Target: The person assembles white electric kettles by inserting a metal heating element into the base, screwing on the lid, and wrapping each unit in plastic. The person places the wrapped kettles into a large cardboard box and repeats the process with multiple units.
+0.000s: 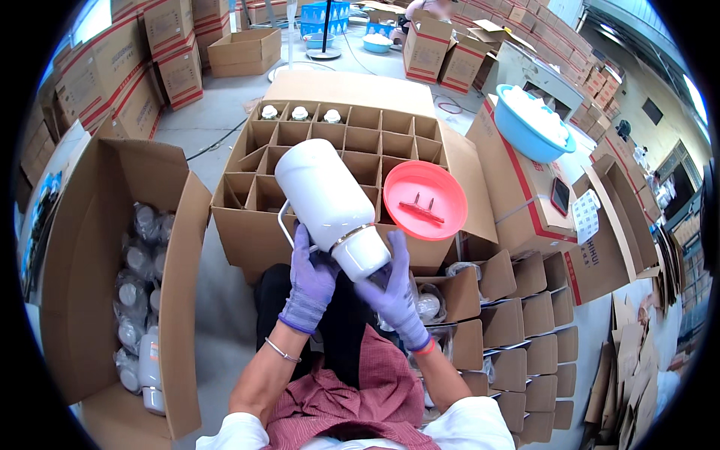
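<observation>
Over a divided cardboard carton [247, 234], a white handled jug [322, 180], tilted lid downward.
The workroom is cropped by a black circular surround: stacked cartons [112, 67] run out of view, and a distant person [431, 9] shows only in part. Grey floor [232, 97] shows between cartons. In the open left carton [79, 247], film-wrapped bottles [131, 294] are hard to distinguish. The jug screens several cells; a pink basin [416, 178] rests on others. The gloved left hand [311, 281] has its grip closed on the jug beside the handle [283, 217], fingers partly hidden; the gloved right hand [394, 298] curves about the lid [361, 251], its grip's closure impossible to tell. In the basin lies a red two-pinned part [421, 211], its kind unclear.
</observation>
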{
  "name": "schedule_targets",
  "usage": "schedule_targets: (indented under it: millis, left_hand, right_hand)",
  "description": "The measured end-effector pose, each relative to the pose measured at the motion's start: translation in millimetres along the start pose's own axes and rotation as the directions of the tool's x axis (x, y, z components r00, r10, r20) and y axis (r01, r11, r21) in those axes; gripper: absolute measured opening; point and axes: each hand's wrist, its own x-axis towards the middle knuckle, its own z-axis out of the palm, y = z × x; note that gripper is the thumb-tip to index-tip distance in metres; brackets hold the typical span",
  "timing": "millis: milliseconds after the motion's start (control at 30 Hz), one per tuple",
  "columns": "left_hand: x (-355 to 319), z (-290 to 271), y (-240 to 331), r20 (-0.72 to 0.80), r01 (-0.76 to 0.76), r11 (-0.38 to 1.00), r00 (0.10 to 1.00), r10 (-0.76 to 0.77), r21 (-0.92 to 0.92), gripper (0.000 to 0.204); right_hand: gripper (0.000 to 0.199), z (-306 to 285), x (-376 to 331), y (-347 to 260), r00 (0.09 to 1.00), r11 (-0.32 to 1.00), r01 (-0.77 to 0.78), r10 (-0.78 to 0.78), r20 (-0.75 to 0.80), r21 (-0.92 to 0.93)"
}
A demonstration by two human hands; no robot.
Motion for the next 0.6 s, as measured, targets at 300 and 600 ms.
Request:
schedule_targets:
  millis: [300, 600]
  left_hand:
    - [-8, -2, -1, -0.123, 0.233, 0.936, 0.954, -0.272, -0.264, 0.037]
    - [-3, -7, 53, 0.040, -0.089, 0.995, 0.995, 0.088, 0.041, 0.045]
  right_hand:
    - [0.068, 6, -18, 11, 0.981, 0.923, -0.179, 0.193, -0.007, 0.342]
    - [0.055, 12, 24, 11, 0.677, 0.237, -0.735, 0.310, 0.668, 0.635]
